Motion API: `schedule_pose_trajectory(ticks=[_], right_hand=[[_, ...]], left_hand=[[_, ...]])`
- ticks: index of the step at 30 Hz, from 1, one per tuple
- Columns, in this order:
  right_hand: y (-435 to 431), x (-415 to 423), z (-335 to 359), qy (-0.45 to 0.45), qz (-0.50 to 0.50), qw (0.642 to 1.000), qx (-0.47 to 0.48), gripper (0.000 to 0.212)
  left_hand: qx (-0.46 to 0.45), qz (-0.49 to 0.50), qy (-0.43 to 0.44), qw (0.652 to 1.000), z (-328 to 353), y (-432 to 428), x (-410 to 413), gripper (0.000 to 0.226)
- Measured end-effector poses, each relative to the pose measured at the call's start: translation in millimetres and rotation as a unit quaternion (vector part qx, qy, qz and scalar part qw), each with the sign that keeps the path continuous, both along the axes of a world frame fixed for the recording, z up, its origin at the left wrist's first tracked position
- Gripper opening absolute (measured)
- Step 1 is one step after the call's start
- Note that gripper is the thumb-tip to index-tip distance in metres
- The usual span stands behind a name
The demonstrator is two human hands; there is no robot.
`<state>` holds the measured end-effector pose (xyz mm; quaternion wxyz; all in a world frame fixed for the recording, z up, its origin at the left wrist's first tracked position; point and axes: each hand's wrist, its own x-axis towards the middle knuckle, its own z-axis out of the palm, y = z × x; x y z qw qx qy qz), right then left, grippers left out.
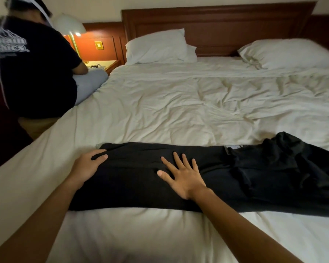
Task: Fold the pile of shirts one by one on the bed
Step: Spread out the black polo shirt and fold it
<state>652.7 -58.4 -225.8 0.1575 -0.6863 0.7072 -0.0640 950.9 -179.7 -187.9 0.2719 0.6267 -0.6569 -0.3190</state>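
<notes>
Currently the black shirt lies as a long strip across the near bed, my left hand with fingers curled on its left end, my right hand with fingers spread flat mid-cloth; I judge it best to smooth before folding across, minding the dark pile crowding its right end, seated person well apart.

Black shirt, lying flat as a long band along the near edge of the bed, crumpled dark pile overlapping its right end

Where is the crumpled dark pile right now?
Head view, right side: the crumpled pile lies on the white bedding, against the right end of the flattened black shirt that the right hand presses.
</notes>
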Motion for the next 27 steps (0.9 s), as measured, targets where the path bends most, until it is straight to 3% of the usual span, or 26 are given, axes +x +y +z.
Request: schedule_pose_trajectory(ticks=[2, 4, 6, 9, 11, 13, 15, 16, 17, 19, 21, 24, 25, 27], right_hand=[[12, -5, 6, -0.04, 0.062, 0.997, 0.011, 0.076], [25, -18, 19, -0.139, 0.092, 0.986, 0.023, 0.071], [40, -42, 36, -0.231, 0.052, 0.971, -0.01, 0.058], [60, -92, 55, -0.183, -0.052, 0.968, -0.165, 0.036], [74, -120, 61, -0.211, -0.136, 0.943, -0.22, 0.031], [84, -140, 59, -0.39, -0.225, 0.865, -0.223, 0.029], [94, -150, 58, -0.598, -0.27, 0.733, -0.181, 0.029], [98, -153, 57, -0.648, -0.275, 0.691, -0.163, 0.031], [102, -153, 54, -0.663, -0.277, 0.679, -0.148, 0.033], [106, -150, 48, -0.644, -0.283, 0.697, -0.14, 0.034], [107, -144, 44, -0.57, -0.279, 0.759, -0.148, 0.037], [109, -130, 43, -0.276, -0.202, 0.926, -0.161, 0.044], [110, -123, 41, -0.161, -0.173, 0.959, -0.158, 0.047], [112, -106, 36, -0.005, -0.14, 0.979, -0.15, 0.054]], left_hand=[[0.001, 0.01, 0.029, 1.0, 17, 3, -7, 0.031], [-0.003, -0.001, 0.039, 0.999, 39, 7, -25, 0.036], [-0.008, -0.031, 0.031, 0.999, 62, 13, -57, 0.042], [-0.041, -0.112, -0.006, 0.993, 92, 36, -136, 0.038], [-0.036, -0.17, -0.014, 0.985, 105, 62, -200, 0.044], [0.039, -0.234, 0.03, 0.971, 103, 87, -255, 0.06], [0.083, -0.263, 0.039, 0.96, 92, 105, -289, 0.055], [0.051, -0.261, 0.011, 0.964, 85, 111, -295, 0.048], [-0.003, -0.249, -0.034, 0.968, 77, 111, -294, 0.043], [-0.089, -0.222, -0.136, 0.961, 54, 109, -279, 0.043], [-0.095, -0.239, -0.246, 0.935, 25, 106, -254, 0.056], [-0.07, -0.252, -0.355, 0.898, -15, 105, -217, 0.064], [-0.081, -0.249, -0.356, 0.897, -23, 105, -209, 0.065], [-0.095, -0.246, -0.34, 0.903, -30, 105, -201, 0.066]])
